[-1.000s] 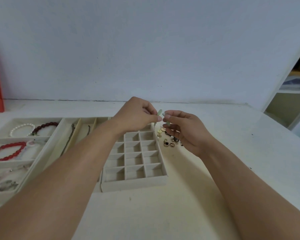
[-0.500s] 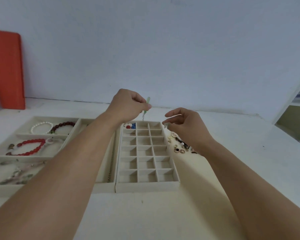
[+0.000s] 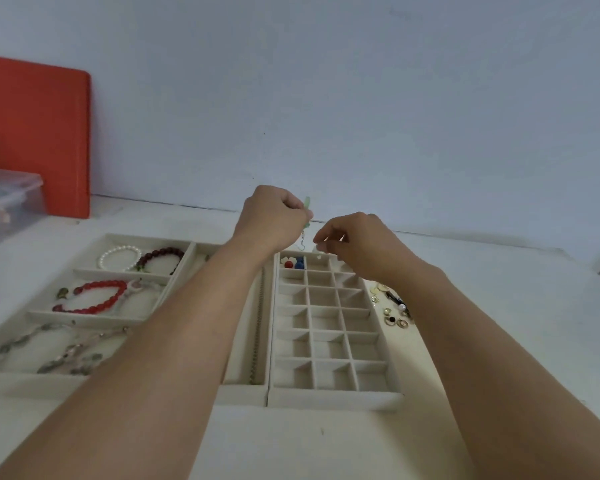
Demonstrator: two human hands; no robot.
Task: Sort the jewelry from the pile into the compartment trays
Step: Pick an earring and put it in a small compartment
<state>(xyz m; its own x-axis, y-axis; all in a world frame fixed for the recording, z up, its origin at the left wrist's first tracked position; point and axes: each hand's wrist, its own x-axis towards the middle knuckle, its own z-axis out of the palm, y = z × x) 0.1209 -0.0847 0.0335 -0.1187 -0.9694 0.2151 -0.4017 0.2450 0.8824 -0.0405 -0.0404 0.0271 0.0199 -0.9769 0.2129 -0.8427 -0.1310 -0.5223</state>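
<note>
The left hand (image 3: pixel 272 221) is curled into a loose fist, thumb and forefinger pinching a pale green drop earring (image 3: pixel 305 220) whose translucent slender top sticks up above the knuckles while a thin wire hook dangles below, hanging over the far end of the grid tray. Just to its right, the right hand (image 3: pixel 355 242) hovers palm down with its fingers bent and thumb and forefinger nipped together on something small and pale; what it is cannot be made out. Both bare forearms reach in from the bottom edge, the left crossing over the trays.

Beneath the hands lies a cream, velvety grid tray of small square compartments (image 3: pixel 329 396), three across. Its far left cell holds a few small red, blue and white round beads (image 3: pixel 293 263); the cell beside it holds a tiny white piece. Touching its left side is a narrow cream tray (image 3: pixel 243 393) with a dark fine chain (image 3: pixel 257 341) laid lengthwise. Further left, a wider cream tray of long compartments (image 3: pixel 94 318) carries a white pearl bracelet (image 3: pixel 118 258), a dark red bead bracelet (image 3: pixel 160 258), a bright red bead bracelet (image 3: pixel 90 299) and some dull silvery pieces nearest the viewer.

The loose pile of small gold and dark jewelry (image 3: pixel 392 306) sits on the white tabletop (image 3: pixel 326 445) just right of the grid tray, partly behind the right forearm. At far left stand an orange flat board (image 3: pixel 35 133) against the wall and a clear plastic box (image 3: pixel 7 199)
</note>
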